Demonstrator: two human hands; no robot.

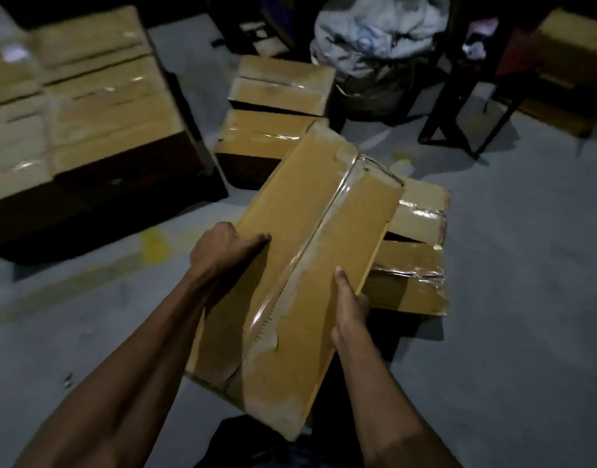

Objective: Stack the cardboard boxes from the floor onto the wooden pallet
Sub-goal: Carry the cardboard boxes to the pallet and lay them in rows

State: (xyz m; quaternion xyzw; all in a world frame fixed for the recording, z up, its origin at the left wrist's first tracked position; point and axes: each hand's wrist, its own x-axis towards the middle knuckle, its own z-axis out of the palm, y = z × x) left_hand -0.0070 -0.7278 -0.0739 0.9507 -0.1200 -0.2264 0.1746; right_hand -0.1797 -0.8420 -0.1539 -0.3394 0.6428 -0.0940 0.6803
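Observation:
I hold a long taped cardboard box (300, 238) in front of me, raised off the floor and tilted away. My left hand (222, 251) grips its left edge, thumb on top. My right hand (349, 309) grips its right edge, thumb lying on the top face. A stack of several taped boxes (87, 106) stands at the left, its dark base hiding whatever is under it. Three more boxes lie on the floor: one (415, 265) just right of the held box, one (256, 140) behind it, one (283, 86) farther back.
Grey concrete floor (527, 265) with a faded yellow line (152, 244). Dark metal rack legs (459, 106) stand at the back right, with a bundle of crumpled plastic (381, 32) beside them and another box (574, 62) in the far right corner.

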